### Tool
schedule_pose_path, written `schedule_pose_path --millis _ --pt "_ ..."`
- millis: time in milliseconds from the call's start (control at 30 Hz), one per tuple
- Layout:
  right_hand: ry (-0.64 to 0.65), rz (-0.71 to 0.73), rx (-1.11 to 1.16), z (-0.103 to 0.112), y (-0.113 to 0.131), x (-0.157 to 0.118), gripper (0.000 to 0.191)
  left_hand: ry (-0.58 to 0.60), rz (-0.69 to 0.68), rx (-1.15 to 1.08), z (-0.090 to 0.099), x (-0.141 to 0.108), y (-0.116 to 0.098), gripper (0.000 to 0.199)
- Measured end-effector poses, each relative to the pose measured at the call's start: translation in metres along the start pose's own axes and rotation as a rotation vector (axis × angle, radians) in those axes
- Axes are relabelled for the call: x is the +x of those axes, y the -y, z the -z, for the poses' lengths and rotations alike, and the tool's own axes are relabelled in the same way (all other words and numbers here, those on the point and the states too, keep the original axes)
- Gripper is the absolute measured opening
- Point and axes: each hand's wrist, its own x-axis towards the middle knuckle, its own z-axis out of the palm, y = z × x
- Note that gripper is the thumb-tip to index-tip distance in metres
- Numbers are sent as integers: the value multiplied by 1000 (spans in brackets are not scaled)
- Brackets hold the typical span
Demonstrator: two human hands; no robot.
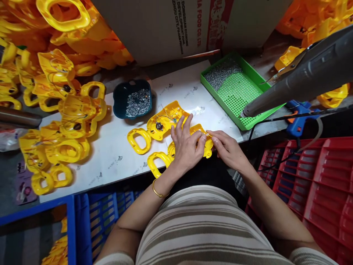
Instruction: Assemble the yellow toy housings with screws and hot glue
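Left hand point(186, 147): lay over the middle of the nearer yellow shell point(209, 150), thumb and forefinger bent together near its far right part, other fingers raised and spread. Right hand point(228, 149): at the shell's right end, thumb and forefinger drawn together at its edge. Could not tell whether either hand gripped the shell or a small piece; fingertip contacts were too small to resolve.

The shell lay directly beneath the left hand and just left of the right hand, at the near edge of the table. Its ring handle projected left, past the left wrist; its middle was covered by the left hand, so the interior there could not be read.

Just beyond lay a second yellow shell point(168, 114), hollow side up, with a dark round part point(159, 126) and thin wires inside; the left fingers hid some of its near right side.

Farther out on the white sheet point(110, 158): a dark bowl point(117, 99) and a green tray point(237, 97), both holding small metal pieces, individually indistinct. A grey cylindrical tool point(298, 73) crossed the tray's right side, cut off by the frame. More yellow shells point(78, 110) were stacked at left, overlapping. Behind stood a carton point(154, 29), its top and some print cropped.
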Motion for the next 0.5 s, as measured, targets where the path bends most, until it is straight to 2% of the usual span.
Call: schedule_pose_path --millis 200,300,500 --pt "20 -11 -3 0 1 -1 46 25 -1 26 -1 -1 1 20" --pt "25 -37 68 -1 0 -1 48 28 -6 39 0 -1 2 20" --pt "79 -229 308 -3 0 7 55 37 -22 24 0 -4 2 19"
